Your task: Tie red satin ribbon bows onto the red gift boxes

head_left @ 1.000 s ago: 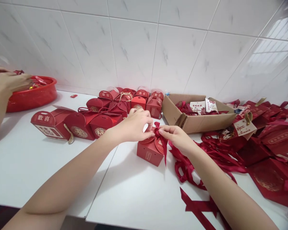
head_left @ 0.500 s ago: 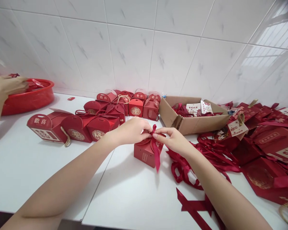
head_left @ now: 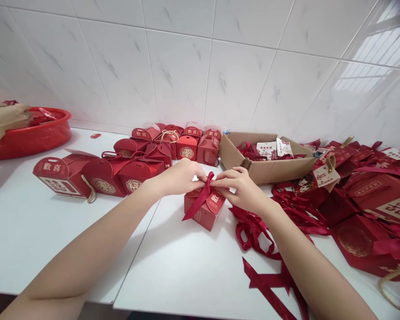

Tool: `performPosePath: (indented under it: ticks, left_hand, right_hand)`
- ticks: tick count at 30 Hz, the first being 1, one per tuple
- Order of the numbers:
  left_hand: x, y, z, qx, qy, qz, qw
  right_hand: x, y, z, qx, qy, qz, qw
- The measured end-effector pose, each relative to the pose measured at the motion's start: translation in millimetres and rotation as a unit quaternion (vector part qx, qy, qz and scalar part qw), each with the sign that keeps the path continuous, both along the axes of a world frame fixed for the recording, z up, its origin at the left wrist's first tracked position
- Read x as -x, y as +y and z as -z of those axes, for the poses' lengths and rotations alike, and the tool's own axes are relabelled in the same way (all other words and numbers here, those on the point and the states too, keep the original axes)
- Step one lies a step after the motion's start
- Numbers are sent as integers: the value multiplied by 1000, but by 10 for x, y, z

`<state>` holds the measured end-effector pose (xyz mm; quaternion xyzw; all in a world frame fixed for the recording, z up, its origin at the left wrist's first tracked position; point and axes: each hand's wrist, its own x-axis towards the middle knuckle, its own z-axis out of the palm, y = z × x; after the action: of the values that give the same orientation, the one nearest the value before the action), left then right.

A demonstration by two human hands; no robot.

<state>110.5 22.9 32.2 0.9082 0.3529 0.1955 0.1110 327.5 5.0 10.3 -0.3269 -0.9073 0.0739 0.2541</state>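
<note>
A small red gift box (head_left: 205,212) stands on the white table (head_left: 173,266) in front of me. A dark red ribbon (head_left: 197,201) is threaded at its top and one tail hangs down its left front. My left hand (head_left: 180,177) pinches the ribbon at the box top, fingers closed. My right hand (head_left: 238,189) meets it from the right, fingers also pinched on the ribbon.
Several finished red boxes (head_left: 133,166) stand behind and to the left. An open cardboard box (head_left: 270,166) with ribbons and tags lies behind right. Loose ribbons (head_left: 263,240) and flat red boxes (head_left: 370,209) crowd the right. Another person's hand (head_left: 5,118) reaches into a red basin (head_left: 36,135).
The ribbon tail has swung from the box's right front to its left front. Both hands have closed in tighter at the box top. The other person's hand shifted slightly at the basin.
</note>
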Motion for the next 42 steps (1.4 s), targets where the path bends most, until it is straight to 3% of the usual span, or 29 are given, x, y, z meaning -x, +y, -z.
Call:
performPosePath:
  ticks: [5,11,15,21,23,27,29,31,33,36,42]
  left_hand:
    - [-11,-26,-16,2,-9,-10,1000]
    - [-41,-39,-11,14,3,-28,1000]
    - [-43,-41,-6,19,-6,-19,1000]
    - [-43,-39,10,18,-9,-5,1000]
    - [-39,-36,11,22,-12,-7,1000]
    - [-38,-35,14,17,-11,-5,1000]
    - [-43,-38,18,-3,-12,-3,1000]
    - [-50,-44,21,-27,-5,3,1000]
    - [-59,-52,25,-47,8,7,999]
    - [-72,-65,31,-71,31,-2,997]
    - [-87,-94,17,-116,68,-31,990]
  right_hand:
    - [3,8,20,-27,-2,4,1000]
    - [38,-58,-34,11,-23,21,999]
    - [-5,-28,-11,31,-29,28,999]
    - [-14,-19,-13,3,-4,52,999]
    - [-19,-106,-99,36,-4,71,997]
    - [-68,-279,-264,200,-54,78,975]
    - [-82,-275,-270,206,-61,114,970]
    - [-67,-206,-216,164,0,132,978]
    - [-24,-112,-128,144,85,89,982]
    - [61,-9,3,173,153,14,973]
    - [125,27,85,169,236,52,956]
